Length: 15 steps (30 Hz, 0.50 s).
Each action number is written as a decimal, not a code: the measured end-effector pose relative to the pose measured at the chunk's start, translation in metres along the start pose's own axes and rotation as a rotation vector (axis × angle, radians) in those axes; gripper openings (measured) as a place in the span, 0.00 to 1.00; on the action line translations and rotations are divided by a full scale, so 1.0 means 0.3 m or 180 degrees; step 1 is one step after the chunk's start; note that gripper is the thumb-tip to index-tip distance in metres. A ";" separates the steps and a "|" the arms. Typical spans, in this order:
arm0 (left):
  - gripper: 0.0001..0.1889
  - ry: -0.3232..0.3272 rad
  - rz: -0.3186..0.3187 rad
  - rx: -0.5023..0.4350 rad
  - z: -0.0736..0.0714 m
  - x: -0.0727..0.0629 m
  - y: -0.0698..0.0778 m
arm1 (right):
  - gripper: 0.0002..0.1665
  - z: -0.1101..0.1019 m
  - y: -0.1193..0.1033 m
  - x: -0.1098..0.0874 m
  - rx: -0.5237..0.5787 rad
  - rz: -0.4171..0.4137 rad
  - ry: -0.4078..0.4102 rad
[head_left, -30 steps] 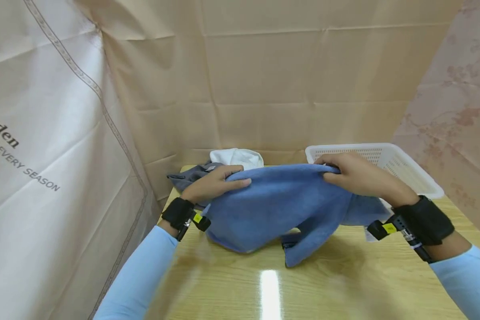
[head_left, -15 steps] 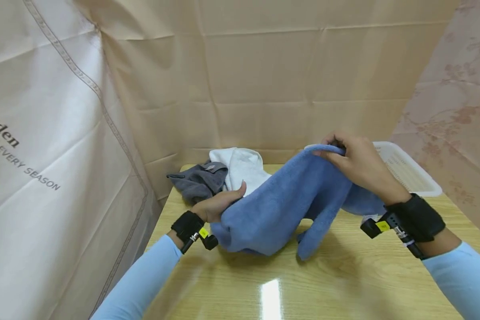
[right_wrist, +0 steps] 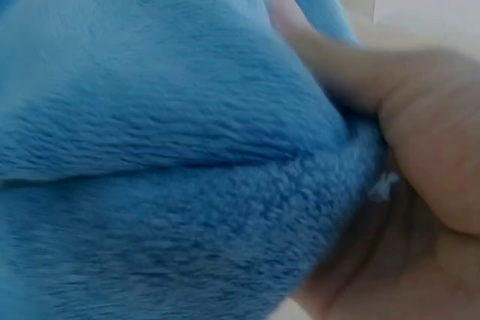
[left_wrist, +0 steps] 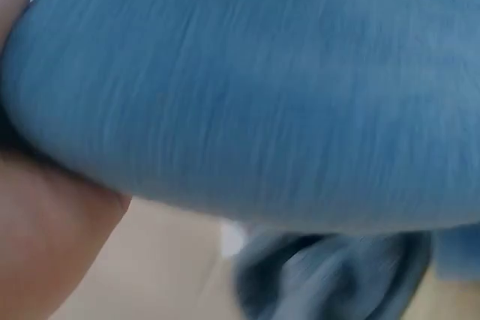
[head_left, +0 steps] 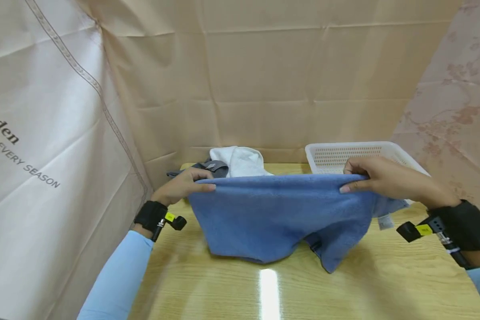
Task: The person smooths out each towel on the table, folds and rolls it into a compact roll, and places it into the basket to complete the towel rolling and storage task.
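A blue plush towel [head_left: 272, 213] hangs in front of me, its top edge stretched nearly level between my two hands. My left hand [head_left: 184, 186] pinches the left end of that edge, thumb in front. Further right, my right hand [head_left: 384, 180] pinches the edge between thumb and fingers. One corner hangs lower at the right, and a white label [head_left: 385, 222] shows below the right hand. The left wrist view is blurred, with the towel [left_wrist: 247, 95] filling most of it. In the right wrist view, the thumb [right_wrist: 352, 73] presses on the folded pile.
Behind the blue towel lie a grey cloth [head_left: 216, 167] and a white cloth [head_left: 240, 161], partly hidden. A white perforated basket [head_left: 344, 146] stands at the back right. All are on a wooden table [head_left: 208, 289], with hanging fabric around it.
My left hand has shifted from the towel's drooping side to its top edge and out to the left. The right hand has moved right and lower. The towel now stretches wider.
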<state>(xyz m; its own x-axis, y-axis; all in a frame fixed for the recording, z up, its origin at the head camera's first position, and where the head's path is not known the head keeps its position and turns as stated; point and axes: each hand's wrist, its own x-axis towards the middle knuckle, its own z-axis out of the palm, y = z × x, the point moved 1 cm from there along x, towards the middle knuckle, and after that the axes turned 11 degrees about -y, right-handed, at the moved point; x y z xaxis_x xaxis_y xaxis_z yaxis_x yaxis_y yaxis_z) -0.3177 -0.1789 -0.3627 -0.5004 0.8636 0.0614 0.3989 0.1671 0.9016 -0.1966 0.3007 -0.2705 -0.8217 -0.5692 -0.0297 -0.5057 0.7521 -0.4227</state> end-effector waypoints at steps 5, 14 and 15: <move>0.18 0.0130 -0.0011 0.0357 -0.081 -0.150 0.061 | 0.14 0.008 0.080 -0.096 0.0462 0.0042 -0.0361; 0.15 0.0597 0.0155 0.0300 -0.136 -0.378 0.177 | 0.14 -0.071 0.136 -0.257 0.0801 -0.0027 -0.0406; 0.16 0.0643 0.0181 0.0223 -0.137 -0.398 0.196 | 0.16 -0.087 0.140 -0.271 0.0905 -0.0228 -0.0453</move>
<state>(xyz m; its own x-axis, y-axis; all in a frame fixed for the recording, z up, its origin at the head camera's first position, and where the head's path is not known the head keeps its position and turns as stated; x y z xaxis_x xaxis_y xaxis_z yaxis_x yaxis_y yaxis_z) -0.2661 -0.2918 -0.2995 -0.6166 0.7609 0.2022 0.4799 0.1596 0.8627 -0.1580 0.3873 -0.2623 -0.7314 -0.6732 -0.1086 -0.4508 0.5969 -0.6637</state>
